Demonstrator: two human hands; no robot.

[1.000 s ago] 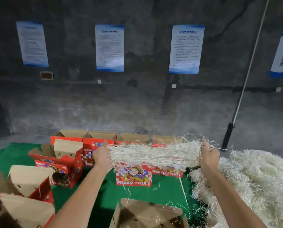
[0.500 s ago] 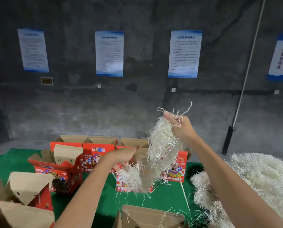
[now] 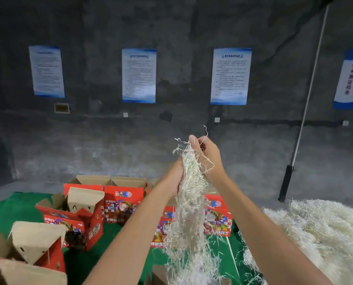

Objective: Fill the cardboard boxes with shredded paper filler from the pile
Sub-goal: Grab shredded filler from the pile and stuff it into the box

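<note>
My right hand [image 3: 205,155] is raised at chest height and pinches the top of a long bundle of white shredded paper [image 3: 190,219]. My left hand [image 3: 174,177] holds the same bundle just below, its fingers mostly hidden behind the strands. The bundle hangs down over an open brown-flapped cardboard box [image 3: 156,274] at the bottom edge. The big pile of shredded paper [image 3: 325,233] lies at the right. Several red printed cardboard boxes [image 3: 122,202] stand open on the green mat [image 3: 13,208] behind and to the left.
More open boxes [image 3: 33,241] crowd the lower left corner. A white pole with a black handle [image 3: 285,182] leans against the grey concrete wall at the right. Blue-edged posters [image 3: 139,76] hang on the wall.
The bundle, earlier stretched level between both hands, now hangs straight down. My right hand stays raised; my left hand has risen to the strands just beneath it. Loose strands trail lower toward the near box.
</note>
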